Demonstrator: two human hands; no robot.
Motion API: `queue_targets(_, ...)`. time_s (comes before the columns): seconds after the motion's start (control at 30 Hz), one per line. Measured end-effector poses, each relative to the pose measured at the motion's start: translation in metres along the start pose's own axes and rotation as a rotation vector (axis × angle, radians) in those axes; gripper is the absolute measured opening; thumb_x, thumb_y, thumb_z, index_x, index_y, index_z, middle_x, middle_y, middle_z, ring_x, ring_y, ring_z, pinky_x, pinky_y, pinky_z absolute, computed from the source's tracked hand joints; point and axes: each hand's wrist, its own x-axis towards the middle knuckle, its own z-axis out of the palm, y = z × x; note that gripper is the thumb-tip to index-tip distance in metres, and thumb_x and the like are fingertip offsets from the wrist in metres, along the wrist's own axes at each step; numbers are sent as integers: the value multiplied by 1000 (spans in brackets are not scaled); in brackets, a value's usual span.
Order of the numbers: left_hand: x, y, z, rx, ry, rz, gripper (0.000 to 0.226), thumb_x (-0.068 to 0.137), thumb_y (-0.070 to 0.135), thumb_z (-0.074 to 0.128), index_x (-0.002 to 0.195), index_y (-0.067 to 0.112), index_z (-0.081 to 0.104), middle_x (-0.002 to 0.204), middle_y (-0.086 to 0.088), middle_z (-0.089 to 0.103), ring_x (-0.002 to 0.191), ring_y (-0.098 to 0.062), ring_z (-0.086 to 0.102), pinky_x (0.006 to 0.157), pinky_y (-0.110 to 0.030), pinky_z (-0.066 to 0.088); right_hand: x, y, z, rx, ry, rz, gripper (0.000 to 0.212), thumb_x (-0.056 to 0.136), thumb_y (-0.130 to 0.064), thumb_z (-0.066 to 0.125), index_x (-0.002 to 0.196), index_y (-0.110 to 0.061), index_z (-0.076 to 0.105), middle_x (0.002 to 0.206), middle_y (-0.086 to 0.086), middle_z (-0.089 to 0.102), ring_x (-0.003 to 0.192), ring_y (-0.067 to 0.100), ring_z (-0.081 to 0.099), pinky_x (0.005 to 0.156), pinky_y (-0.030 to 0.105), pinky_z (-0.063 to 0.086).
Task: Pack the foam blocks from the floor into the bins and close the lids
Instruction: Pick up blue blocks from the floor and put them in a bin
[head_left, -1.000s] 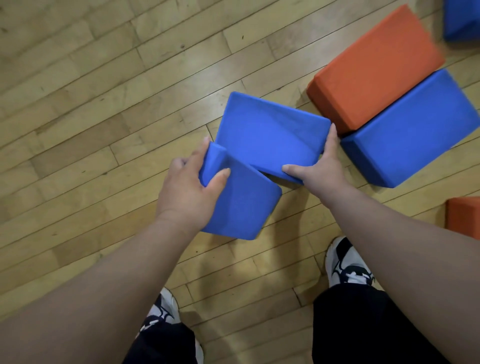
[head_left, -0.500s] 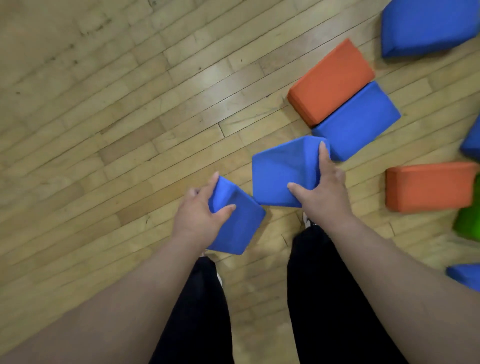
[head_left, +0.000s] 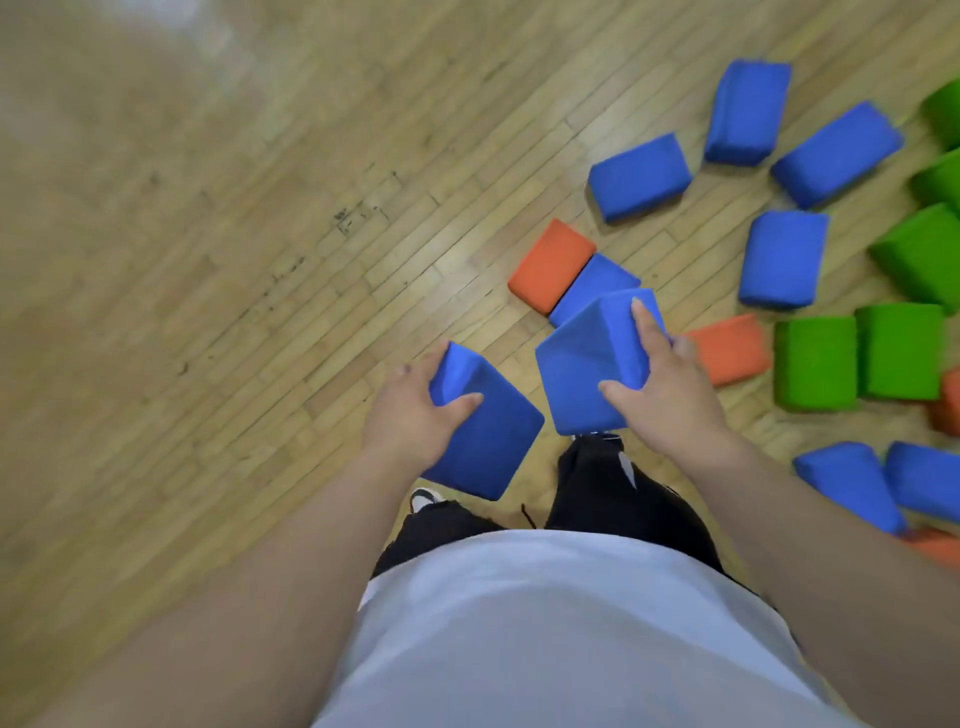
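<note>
**Two blue blocks lifted, no bin in sight**

What changed: a second ago we were low over the boards with both blocks down near the floor (head_left: 208, 270) and touching each other. Now we stand upright, the view is higher, and both blocks are carried clear of the floor and apart. We read this as pickup done and carry beginning. No bin or lid shows in this view, so we cannot tell which way to go.

Left hand (head_left: 410, 423): palm on the near-left face of the left blue block (head_left: 491, 441), thumb wrapped over the top face, fingers curled round the far edge. Firm grip, forearm angled in from the lower left.

Right blue block (head_left: 582, 364): tilted with one corner up, held in front of the knees.

Right hand (head_left: 667, 392): thumb across the near face, index finger stretched up along the right edge, the rest curled behind. Also a full hold.

Further right, on the floor: an orange block (head_left: 550, 265) touching a blue one, then loose blue blocks (head_left: 640, 176) and green blocks (head_left: 815, 361). Much is left to pack.
</note>
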Motion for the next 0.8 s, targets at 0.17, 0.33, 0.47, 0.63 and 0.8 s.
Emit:
queue_targets(0.17, -4, 49, -16, 76, 30, 131, 79, 88, 63, 63, 154, 56, 19, 132, 6, 44, 114, -19, 53, 95, -42, 51, -2, 0, -43, -43, 42, -42, 94, 87, -43, 68, 158, -50, 7, 135, 8, 35, 123, 30, 41, 104, 37, 39)
queue_targets(0.33, 8, 69, -34, 96, 30, 239, 80, 88, 63, 62, 153, 58, 17, 128, 9, 43, 108, -12, 51, 91, -37, 51, -9, -1, -55, -21, 83, 25, 94, 88, -44, 68, 158, -50, 6, 141, 9, 33, 128, 30, 40, 101, 35, 36)
queue_targets(0.47, 36, 69, -45, 91, -20, 328, 80, 87, 61, 65, 153, 55, 20, 123, 9, 44, 105, -11, 52, 83, -30, 46, -12, -2, -36, 19, 124, 125, 95, 86, -45, 69, 157, -51, 6, 136, 9, 34, 127, 31, 41, 104, 38, 38)
queue_targets(0.63, 87, 61, -63, 171, -128, 461, 79, 87, 60, 66, 154, 50, 24, 117, 8, 46, 102, -13, 53, 77, -29, 44, -16, -24, -2, 77, 178, 316, 95, 86, -47, 69, 157, -52, 5, 136, 7, 33, 129, 29, 39, 108, 40, 39)
queue_targets(0.8, 128, 58, -97, 344, -258, 604, 80, 86, 61, 65, 153, 51, 23, 115, 7, 47, 101, -15, 55, 86, -37, 52, -48, -52, 34, 173, 288, 487, 96, 86, -45, 70, 159, -48, 8, 144, 9, 32, 131, 30, 40, 109, 39, 38)
